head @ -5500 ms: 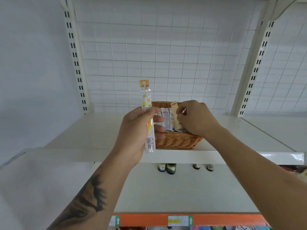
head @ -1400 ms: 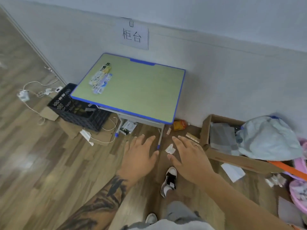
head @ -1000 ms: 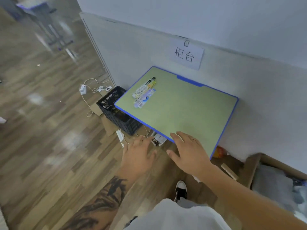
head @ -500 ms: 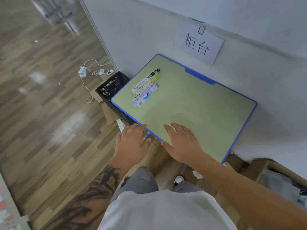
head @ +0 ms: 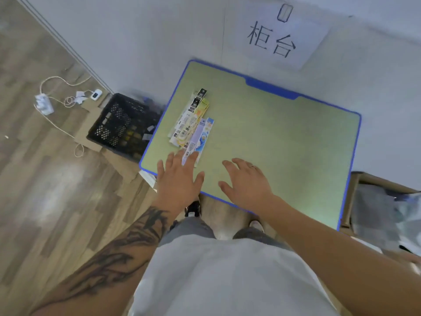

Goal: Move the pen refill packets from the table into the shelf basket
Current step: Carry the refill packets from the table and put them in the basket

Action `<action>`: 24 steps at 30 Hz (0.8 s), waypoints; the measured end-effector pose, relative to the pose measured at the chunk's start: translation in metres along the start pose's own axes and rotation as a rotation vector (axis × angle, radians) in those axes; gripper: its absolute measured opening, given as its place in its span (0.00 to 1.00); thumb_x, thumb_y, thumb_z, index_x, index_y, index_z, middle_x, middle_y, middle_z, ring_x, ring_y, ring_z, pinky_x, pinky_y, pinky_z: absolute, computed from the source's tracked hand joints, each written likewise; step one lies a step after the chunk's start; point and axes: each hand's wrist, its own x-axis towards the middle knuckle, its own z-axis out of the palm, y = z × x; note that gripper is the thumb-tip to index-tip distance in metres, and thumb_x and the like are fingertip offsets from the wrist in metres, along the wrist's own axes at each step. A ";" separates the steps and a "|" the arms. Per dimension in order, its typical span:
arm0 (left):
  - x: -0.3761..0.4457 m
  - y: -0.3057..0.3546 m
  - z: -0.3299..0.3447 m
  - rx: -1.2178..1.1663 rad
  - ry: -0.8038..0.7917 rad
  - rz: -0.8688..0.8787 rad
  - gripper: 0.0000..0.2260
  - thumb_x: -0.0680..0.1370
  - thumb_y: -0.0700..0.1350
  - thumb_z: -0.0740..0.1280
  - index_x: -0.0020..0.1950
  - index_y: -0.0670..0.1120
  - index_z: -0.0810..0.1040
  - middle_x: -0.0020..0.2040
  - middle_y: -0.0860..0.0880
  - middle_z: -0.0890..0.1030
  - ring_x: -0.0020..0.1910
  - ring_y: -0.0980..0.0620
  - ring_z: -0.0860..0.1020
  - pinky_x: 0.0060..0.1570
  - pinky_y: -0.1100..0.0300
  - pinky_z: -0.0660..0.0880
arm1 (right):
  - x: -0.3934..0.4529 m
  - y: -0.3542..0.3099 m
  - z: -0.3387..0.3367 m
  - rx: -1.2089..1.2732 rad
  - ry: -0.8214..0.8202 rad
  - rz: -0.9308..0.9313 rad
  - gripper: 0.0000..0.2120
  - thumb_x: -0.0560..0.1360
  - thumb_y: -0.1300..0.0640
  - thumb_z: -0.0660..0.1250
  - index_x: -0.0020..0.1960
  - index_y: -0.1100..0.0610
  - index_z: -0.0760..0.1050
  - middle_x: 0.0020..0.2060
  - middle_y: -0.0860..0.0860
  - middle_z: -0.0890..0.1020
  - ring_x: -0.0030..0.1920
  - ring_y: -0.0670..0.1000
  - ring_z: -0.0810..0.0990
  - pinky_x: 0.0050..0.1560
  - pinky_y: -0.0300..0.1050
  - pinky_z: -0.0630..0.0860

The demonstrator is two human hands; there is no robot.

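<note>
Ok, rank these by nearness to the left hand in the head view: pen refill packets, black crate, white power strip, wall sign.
From the left hand:
1. Pen refill packets, on the table just beyond its fingers.
2. Black crate, on the floor to the left.
3. White power strip and wall sign, far left and upper right: too close to call.

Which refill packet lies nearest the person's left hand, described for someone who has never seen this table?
Find the green table with the blue rim against the wall. Near its left edge lies a fanned pile of pen refill packets. The wanted one is the blue and lilac packet on the pile's right side, its near end at the left hand; its neighbours are yellow and white.
</note>
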 end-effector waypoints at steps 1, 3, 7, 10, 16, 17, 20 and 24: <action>0.011 -0.010 -0.003 -0.007 -0.009 0.024 0.29 0.84 0.61 0.57 0.84 0.56 0.57 0.83 0.43 0.58 0.82 0.39 0.54 0.79 0.37 0.49 | 0.012 -0.011 0.000 0.035 -0.007 0.039 0.30 0.82 0.40 0.60 0.80 0.50 0.60 0.79 0.55 0.65 0.76 0.59 0.66 0.75 0.54 0.63; 0.031 -0.028 -0.007 -0.013 -0.020 0.074 0.29 0.84 0.60 0.58 0.83 0.56 0.58 0.83 0.42 0.58 0.82 0.39 0.54 0.79 0.36 0.50 | 0.039 -0.032 0.003 0.176 -0.017 0.150 0.28 0.82 0.41 0.61 0.78 0.51 0.64 0.75 0.56 0.69 0.72 0.60 0.71 0.72 0.55 0.68; 0.065 -0.058 -0.009 0.010 -0.065 0.147 0.28 0.84 0.60 0.59 0.83 0.55 0.60 0.83 0.42 0.58 0.82 0.38 0.55 0.78 0.34 0.50 | 0.097 -0.055 0.011 0.543 0.044 0.463 0.26 0.80 0.39 0.65 0.71 0.53 0.71 0.64 0.57 0.78 0.63 0.59 0.78 0.62 0.53 0.76; 0.081 -0.072 -0.008 0.025 -0.107 0.171 0.28 0.84 0.59 0.59 0.83 0.55 0.59 0.83 0.43 0.57 0.82 0.38 0.54 0.78 0.34 0.48 | 0.125 -0.066 0.017 0.542 0.059 0.592 0.25 0.80 0.37 0.63 0.64 0.55 0.73 0.59 0.56 0.79 0.60 0.60 0.79 0.59 0.56 0.78; 0.091 -0.081 -0.001 -0.016 -0.128 0.201 0.27 0.83 0.59 0.60 0.81 0.54 0.62 0.82 0.44 0.61 0.82 0.39 0.55 0.78 0.33 0.46 | 0.145 -0.081 0.024 0.325 0.026 0.692 0.20 0.82 0.43 0.63 0.64 0.57 0.72 0.61 0.57 0.76 0.62 0.62 0.77 0.55 0.53 0.73; 0.091 -0.080 0.000 -0.022 -0.125 0.207 0.26 0.83 0.59 0.60 0.81 0.54 0.63 0.82 0.44 0.62 0.82 0.39 0.56 0.78 0.33 0.46 | 0.146 -0.081 0.025 0.340 0.025 0.703 0.18 0.82 0.45 0.63 0.64 0.58 0.73 0.61 0.57 0.76 0.62 0.62 0.77 0.55 0.53 0.73; 0.088 -0.079 0.002 -0.067 -0.121 0.206 0.25 0.82 0.58 0.62 0.78 0.53 0.67 0.80 0.44 0.64 0.81 0.40 0.58 0.78 0.32 0.48 | 0.148 -0.076 0.031 0.441 0.035 0.724 0.12 0.80 0.51 0.62 0.57 0.58 0.77 0.56 0.58 0.79 0.55 0.62 0.80 0.53 0.53 0.78; 0.082 -0.075 0.000 -0.138 -0.057 0.191 0.22 0.81 0.57 0.63 0.73 0.52 0.75 0.74 0.45 0.73 0.74 0.41 0.70 0.73 0.38 0.60 | 0.135 -0.068 0.030 0.767 0.104 0.770 0.04 0.78 0.57 0.63 0.45 0.56 0.74 0.43 0.53 0.81 0.46 0.58 0.80 0.42 0.46 0.73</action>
